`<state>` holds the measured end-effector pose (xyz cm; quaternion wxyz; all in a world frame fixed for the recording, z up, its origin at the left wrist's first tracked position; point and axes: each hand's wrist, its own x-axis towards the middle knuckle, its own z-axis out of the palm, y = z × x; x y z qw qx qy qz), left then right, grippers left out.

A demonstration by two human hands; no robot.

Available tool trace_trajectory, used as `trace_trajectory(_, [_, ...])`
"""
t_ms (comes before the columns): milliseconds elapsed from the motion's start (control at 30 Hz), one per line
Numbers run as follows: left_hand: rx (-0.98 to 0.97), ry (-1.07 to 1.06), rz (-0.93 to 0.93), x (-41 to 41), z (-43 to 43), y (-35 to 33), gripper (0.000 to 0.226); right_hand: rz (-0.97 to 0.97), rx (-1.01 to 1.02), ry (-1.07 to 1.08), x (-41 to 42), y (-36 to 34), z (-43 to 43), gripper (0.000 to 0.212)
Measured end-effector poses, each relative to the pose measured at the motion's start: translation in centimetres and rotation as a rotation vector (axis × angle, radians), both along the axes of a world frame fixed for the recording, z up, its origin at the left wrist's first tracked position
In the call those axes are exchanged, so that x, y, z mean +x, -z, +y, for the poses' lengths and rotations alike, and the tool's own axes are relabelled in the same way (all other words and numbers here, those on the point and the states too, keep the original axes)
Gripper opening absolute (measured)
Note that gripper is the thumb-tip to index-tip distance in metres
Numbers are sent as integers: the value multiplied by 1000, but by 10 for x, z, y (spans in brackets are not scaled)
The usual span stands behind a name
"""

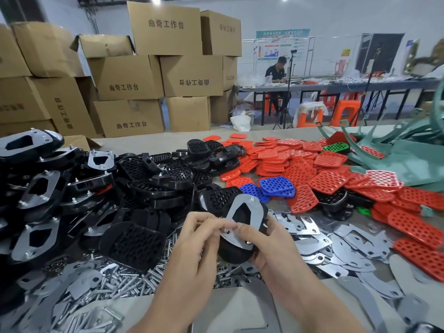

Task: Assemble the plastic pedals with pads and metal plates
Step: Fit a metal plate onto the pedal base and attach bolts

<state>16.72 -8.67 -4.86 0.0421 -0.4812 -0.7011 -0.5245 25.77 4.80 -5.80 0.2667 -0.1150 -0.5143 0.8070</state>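
I hold a black plastic pedal (236,252) above the table with a grey metal plate (240,212) lying on its top face. My right hand (266,243) grips the pedal from the right and below, its fingers reaching onto the plate's near edge. My left hand (199,234) pinches something small at the plate's near left corner; what it pinches is hidden by the fingertips. A bolt end (252,199) sticks up through the plate's far end.
Black pedals (153,183) are heaped at left, some fitted with plates. Red pads (300,171) and a few blue pads (276,186) spread to the right. Loose metal plates (336,246) and bolts (134,282) lie near me. Cardboard boxes (156,75) stand behind; a person (276,75) sits at a far table.
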Motion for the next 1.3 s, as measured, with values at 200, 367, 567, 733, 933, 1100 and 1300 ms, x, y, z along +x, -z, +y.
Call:
trace_trajectory(200, [17,-27,-57,-1,4,-1,8,3,17,-21,-1,1,0,32])
trace_trajectory(367, [7,-23,-62,0,0,0,17,2,3,1,-1,1,0,31])
trace_trajectory(567, [14,-24,-49,0,3,-3,13,-10,23,12,0,-1,-1,37])
trace_trajectory(733, [14,-36,-131,3,2,-4,19,-27,36,26,0,-2,-1,42])
trace_trajectory(933, [-5,-4,-99,3,1,-5,23,-18,31,33,-2,-1,-1,41])
trace_trajectory(1100, [-7,-37,-137,2,2,-4,8,-23,36,40,-2,1,-1,38])
trace_trajectory(1300, [-46,114,-269,4,-6,-10,30,-14,20,34,0,-1,-1,43])
